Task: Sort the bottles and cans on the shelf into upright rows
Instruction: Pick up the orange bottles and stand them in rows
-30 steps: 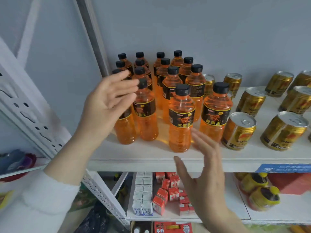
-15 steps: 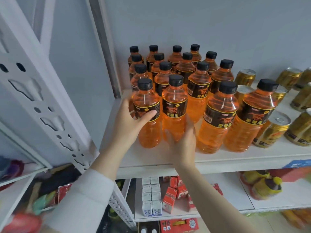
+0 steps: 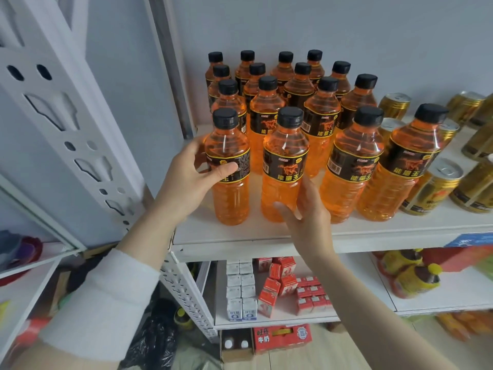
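Observation:
Several orange drink bottles with black caps and black labels stand upright in rows on the white shelf [image 3: 266,237]. My left hand [image 3: 192,180] grips the front-left bottle [image 3: 229,198] at its label, thumb across the front. My right hand [image 3: 304,209] holds the lower part of the front second bottle [image 3: 284,145], fingers curled round its right side. Two more front-row bottles [image 3: 352,166] stand to the right. Gold cans [image 3: 432,188] stand upright at the shelf's right end.
A white perforated upright [image 3: 80,134] runs diagonally at the left. The shelf below holds small white cartons [image 3: 241,289], red boxes [image 3: 288,284] and yellow-capped bottles [image 3: 410,276]. A grey wall stands behind the rows.
Both hands came down from open above the shelf and closed on the two front-left bottles. The view has shifted closer and to the right.

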Motion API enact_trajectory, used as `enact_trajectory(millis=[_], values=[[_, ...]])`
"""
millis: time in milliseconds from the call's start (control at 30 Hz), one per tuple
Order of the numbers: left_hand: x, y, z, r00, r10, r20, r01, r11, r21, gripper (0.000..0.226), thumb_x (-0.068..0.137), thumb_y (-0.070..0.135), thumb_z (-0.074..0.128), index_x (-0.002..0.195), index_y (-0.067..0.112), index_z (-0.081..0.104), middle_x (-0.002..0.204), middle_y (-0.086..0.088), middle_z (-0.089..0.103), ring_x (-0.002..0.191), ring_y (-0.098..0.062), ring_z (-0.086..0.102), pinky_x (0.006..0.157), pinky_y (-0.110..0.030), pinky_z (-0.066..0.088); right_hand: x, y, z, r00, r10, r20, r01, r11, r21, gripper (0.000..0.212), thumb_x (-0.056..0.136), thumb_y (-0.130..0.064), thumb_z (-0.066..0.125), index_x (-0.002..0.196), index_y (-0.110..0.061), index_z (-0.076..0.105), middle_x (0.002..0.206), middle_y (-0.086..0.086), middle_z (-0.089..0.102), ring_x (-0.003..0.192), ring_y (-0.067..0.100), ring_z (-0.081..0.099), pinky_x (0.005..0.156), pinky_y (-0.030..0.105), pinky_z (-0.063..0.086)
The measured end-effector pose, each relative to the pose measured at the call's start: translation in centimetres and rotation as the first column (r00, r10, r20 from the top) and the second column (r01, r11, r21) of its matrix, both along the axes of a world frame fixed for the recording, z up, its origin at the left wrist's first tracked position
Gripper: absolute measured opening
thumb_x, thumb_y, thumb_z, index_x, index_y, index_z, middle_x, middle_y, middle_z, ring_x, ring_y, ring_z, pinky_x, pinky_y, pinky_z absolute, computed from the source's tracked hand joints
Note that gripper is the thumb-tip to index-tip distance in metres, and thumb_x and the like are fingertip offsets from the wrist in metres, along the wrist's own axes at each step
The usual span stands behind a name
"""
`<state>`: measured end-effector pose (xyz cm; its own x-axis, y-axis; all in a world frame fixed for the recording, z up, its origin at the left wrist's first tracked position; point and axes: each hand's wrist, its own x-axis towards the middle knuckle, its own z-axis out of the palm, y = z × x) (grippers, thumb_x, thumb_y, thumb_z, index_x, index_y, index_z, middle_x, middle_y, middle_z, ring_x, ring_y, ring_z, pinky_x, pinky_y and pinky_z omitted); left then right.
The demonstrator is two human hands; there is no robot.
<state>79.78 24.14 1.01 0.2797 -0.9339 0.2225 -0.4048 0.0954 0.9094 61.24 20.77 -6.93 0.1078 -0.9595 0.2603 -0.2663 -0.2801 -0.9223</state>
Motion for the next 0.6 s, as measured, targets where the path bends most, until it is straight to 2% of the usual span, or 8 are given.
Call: enact_trajectory(millis=[167,300,467,600], values=[[0.0,0.4,0.1,0.999,-0.031,-0.020,0.032,0.999,0.009,0.065,0.063,0.042,0.069,0.123,0.024,0.050,0.130,0.000,0.058,0.123,-0.017,0.052,0.108,-0.043,0.040,-0.8,0.0,0.1,0.997,0.071,-0.034,-0.070,0.997,0.020,0.070,0.082,-0.016,0.067,0.142,-0.018,0.032,0.136,0.000,0.051,0.125,0.017,0.050,0.105,0.038,0.043],[0.3,0.4,-0.4,0.999,-0.036,-0.024,0.036,0.999,-0.003,0.063,0.063,0.042,0.069,0.120,0.026,0.049,0.130,0.001,0.058,0.124,-0.017,0.052,0.108,-0.043,0.039,-1.1,-0.1,-0.1,0.992,0.113,-0.062,-0.112,0.993,0.022,0.070,0.084,-0.018,0.064,0.143,-0.019,0.028,0.140,0.001,0.048,0.129,0.017,0.046,0.107,0.042,0.041],[0.1,0.2,-0.9,0.997,-0.057,-0.049,0.057,0.998,-0.016,0.059,0.067,0.042,0.067,0.121,0.029,0.045,0.125,0.008,0.056,0.122,-0.012,0.051,0.107,-0.037,0.040,-0.7,0.1,-0.8,0.991,0.110,-0.080,-0.112,0.993,-0.023,0.071,0.085,-0.038,0.056,0.145,-0.019,0.023,0.144,0.002,0.042,0.133,0.019,0.041,0.106,0.049,0.038],[-0.1,0.2,-1.7,0.998,-0.058,-0.034,0.057,0.998,-0.031,0.057,0.079,0.041,0.067,0.128,0.027,0.042,0.127,0.007,0.055,0.120,-0.012,0.052,0.102,-0.032,0.043,-0.6,0.1,-0.9,0.988,0.119,-0.095,-0.123,0.992,-0.036,0.069,0.088,-0.029,0.056,0.146,-0.018,0.020,0.145,0.003,0.040,0.134,0.018,0.039,0.108,0.048,0.037]])
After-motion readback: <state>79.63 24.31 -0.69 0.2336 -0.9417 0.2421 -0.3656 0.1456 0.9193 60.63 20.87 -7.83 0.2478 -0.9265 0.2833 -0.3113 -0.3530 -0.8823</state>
